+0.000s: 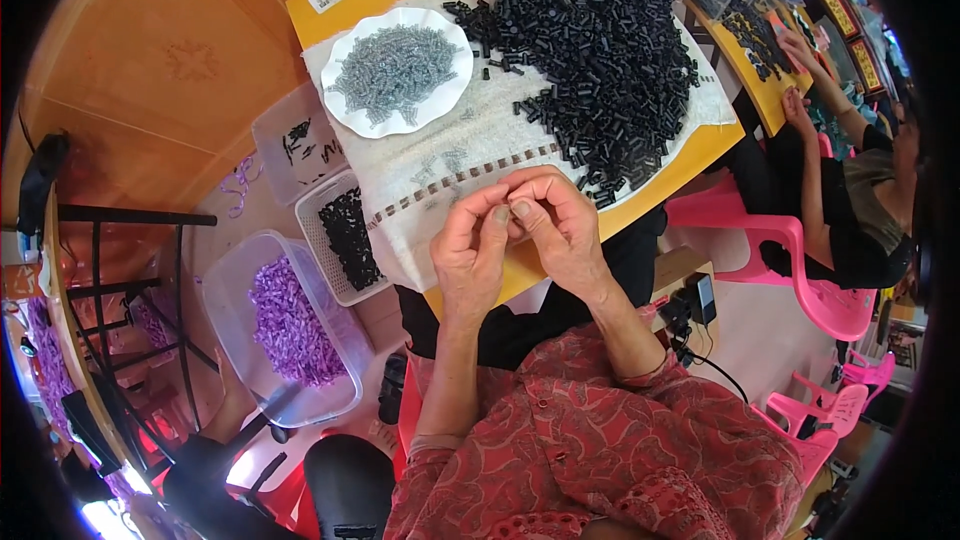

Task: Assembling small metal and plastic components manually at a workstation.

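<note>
My left hand [474, 248] and my right hand [556, 230] meet fingertip to fingertip over the front edge of the yellow table [620, 215]. Thumbs and forefingers are pinched together, and whatever they hold is hidden or too small to name. Beyond them, a white towel [400, 175] with a brown dashed stripe covers part of the tabletop. A few small clear pieces [452, 157] lie on it. Farther back left, a scalloped white plate [347, 120] holds a heap of clear grey small pieces [395, 70]. A large pile of short black cylindrical parts [600, 60] spreads across the back right.
Left of the table stand a clear tub [345, 405] of purple pieces [290, 325], a white basket [312, 212] of black parts and another clear box [275, 125]. On the right, a person [865, 210] sits by pink chairs [790, 240] at another table [755, 70].
</note>
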Demonstrator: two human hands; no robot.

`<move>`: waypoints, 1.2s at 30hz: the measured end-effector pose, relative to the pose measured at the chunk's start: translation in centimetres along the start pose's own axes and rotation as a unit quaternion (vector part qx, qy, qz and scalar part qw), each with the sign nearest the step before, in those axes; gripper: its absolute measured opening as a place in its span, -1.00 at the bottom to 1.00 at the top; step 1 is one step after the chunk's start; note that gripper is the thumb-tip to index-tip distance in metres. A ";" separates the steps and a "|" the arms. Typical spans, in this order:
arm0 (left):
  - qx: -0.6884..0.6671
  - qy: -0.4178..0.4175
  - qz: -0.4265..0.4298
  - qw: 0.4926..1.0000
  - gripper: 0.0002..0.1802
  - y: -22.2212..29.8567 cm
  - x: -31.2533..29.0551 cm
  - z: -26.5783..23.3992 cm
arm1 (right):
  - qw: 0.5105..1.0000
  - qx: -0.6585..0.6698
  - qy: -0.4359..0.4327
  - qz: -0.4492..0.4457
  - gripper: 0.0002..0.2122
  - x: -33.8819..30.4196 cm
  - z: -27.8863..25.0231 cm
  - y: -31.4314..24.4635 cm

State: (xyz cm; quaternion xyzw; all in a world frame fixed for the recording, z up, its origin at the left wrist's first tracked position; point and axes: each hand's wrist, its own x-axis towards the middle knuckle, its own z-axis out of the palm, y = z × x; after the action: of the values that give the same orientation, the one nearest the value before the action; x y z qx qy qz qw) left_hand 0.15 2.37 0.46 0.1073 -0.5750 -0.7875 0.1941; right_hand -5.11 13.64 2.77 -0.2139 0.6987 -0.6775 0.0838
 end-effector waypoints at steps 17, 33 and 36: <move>0.324 0.029 0.203 0.924 -0.81 0.6 -0.1 1.2 | 0.998 0.025 0.037 0.036 -0.95 -0.1 0.5 -0.1; 0.354 0.044 0.263 0.896 -0.78 0.4 0.3 0.9 | 0.998 -0.030 0.036 0.030 -0.96 -0.5 0.6 0.7; 0.278 0.029 0.165 0.946 -0.81 0.4 0.1 0.8 | 0.995 0.047 0.032 0.084 -0.95 -0.2 0.2 0.7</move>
State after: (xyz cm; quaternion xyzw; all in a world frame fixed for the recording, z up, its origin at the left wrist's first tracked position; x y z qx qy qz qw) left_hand -0.14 2.90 1.10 0.0838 -0.7751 -0.5496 0.3003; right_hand -4.95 13.56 1.99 -0.1284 0.6840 -0.7066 0.1281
